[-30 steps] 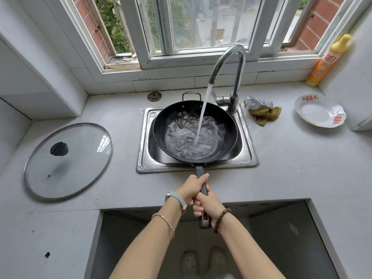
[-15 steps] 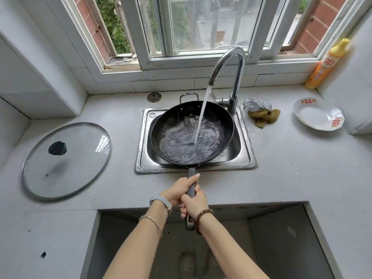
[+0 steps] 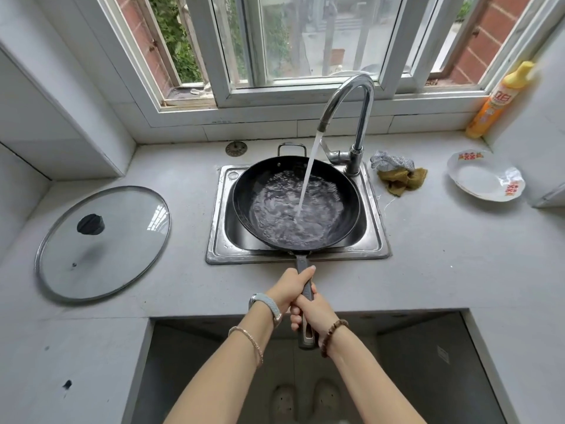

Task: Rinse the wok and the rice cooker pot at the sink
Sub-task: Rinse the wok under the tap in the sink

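— Where's the wok [image 3: 293,206] from where you stand?

— In the sink [image 3: 220,228], bowl under the tap [image 3: 351,96]. The water [image 3: 308,172] falls a little right of the middle and a shallow pool is swirling across the bottom.

— And the hands?

— Both are on the handle [image 3: 301,264], one behind the other. The left hand [image 3: 289,284] is wrapped round it higher up, nearer the bowl. The right hand [image 3: 315,310] is curled round it just behind, nearer the body. The two touch, and each grip is closed tight on the handle with nothing else in it.

— Which way does the wok lie from that grip?

— Straight ahead, away from the person and toward the window. The handle comes back over the front rim of the sink and across the edge of the table [image 3: 428,270], its tail end poking out below the right hand. So the long axis runs from the body out to the tap.

— What does that mean for emptying it?

— I'd say all the weight sits ahead of both hands. Rolling the wrists about that axis would spill the water sideways into the basin, with the left hand taking most of the load.

— Is it resting on the basin?

— I can't tell. And I see no rice cooker pot.
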A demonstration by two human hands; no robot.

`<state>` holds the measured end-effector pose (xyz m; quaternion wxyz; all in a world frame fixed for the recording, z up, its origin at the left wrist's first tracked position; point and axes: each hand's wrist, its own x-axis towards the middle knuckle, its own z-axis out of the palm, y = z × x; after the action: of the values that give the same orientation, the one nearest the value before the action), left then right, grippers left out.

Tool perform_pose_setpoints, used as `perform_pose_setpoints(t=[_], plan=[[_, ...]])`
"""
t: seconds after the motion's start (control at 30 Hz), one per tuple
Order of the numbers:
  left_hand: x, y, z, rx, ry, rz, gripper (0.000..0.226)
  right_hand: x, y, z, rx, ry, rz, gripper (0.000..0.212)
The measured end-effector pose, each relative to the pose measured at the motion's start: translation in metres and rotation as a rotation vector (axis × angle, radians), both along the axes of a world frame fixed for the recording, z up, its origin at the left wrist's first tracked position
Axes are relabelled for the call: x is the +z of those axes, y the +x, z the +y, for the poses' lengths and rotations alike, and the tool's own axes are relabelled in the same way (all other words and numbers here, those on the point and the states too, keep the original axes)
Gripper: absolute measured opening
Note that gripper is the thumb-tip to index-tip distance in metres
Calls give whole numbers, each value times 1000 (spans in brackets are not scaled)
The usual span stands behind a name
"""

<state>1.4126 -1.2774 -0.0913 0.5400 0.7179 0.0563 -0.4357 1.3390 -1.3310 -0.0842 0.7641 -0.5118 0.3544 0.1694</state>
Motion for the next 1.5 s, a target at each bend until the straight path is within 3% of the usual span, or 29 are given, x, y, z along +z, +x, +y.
perform_pose_setpoints(t=[0.27, 0.53, 0.8, 1.0, 1.17, 1.27, 1.5], plan=[[6, -2, -12, 29, 4, -23, 35, 15, -4, -6, 16, -210, 51, 3], [19, -1, -7, -14, 103, -87, 37, 20, -6, 10, -110, -256, 25, 11], [33, -3, 2, 47, 151, -78, 26, 30, -6, 13, -56, -174, 6, 12], [40, -3, 10, 99, 231, -130, 26, 36, -6, 20, -92, 40, -47, 11], [44, -4, 17, 52, 342, -209, 28, 40, -7, 26, -116, 167, -90, 16], [37, -4, 21, 30, 417, -253, 44, 38, -11, 27, -105, 203, -128, 15], [59, -14, 30, -69, 545, -372, 37, 37, -19, 39, -97, 307, -193, 15]])
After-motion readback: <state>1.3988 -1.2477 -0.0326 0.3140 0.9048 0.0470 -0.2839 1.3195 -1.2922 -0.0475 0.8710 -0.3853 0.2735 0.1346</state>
